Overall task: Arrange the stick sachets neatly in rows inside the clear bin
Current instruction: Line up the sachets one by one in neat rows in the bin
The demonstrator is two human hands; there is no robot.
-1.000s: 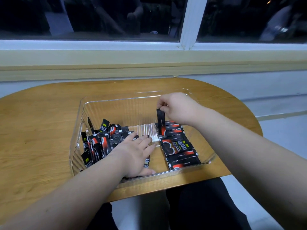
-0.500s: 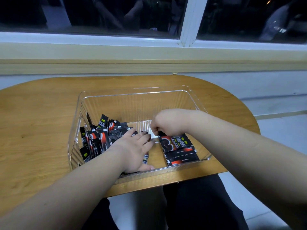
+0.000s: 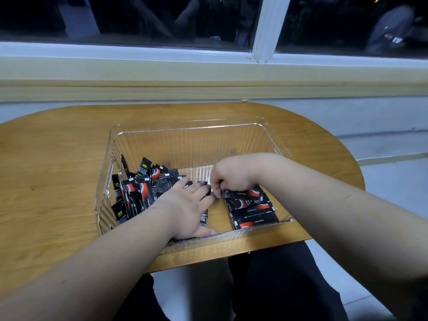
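Both hands were down inside the clear bin. The left hand lay flat, palm down, with its fingers straight and a little apart, close to the front wall of the bin. One sachet poked out from under it. The right hand had its fingers curled, and its fingertips pinched the left end of the top sachet in the neat row. That row lay flat on the right side of the bin, black and red sticks side by side, reaching to the front wall. A loose pile of more stick sachets sat all jumbled on the left side, some leaning on the left wall and some touching the left hand. The two hands were just beside each other. The bin sat on the wooden tabletop, near its front edge.
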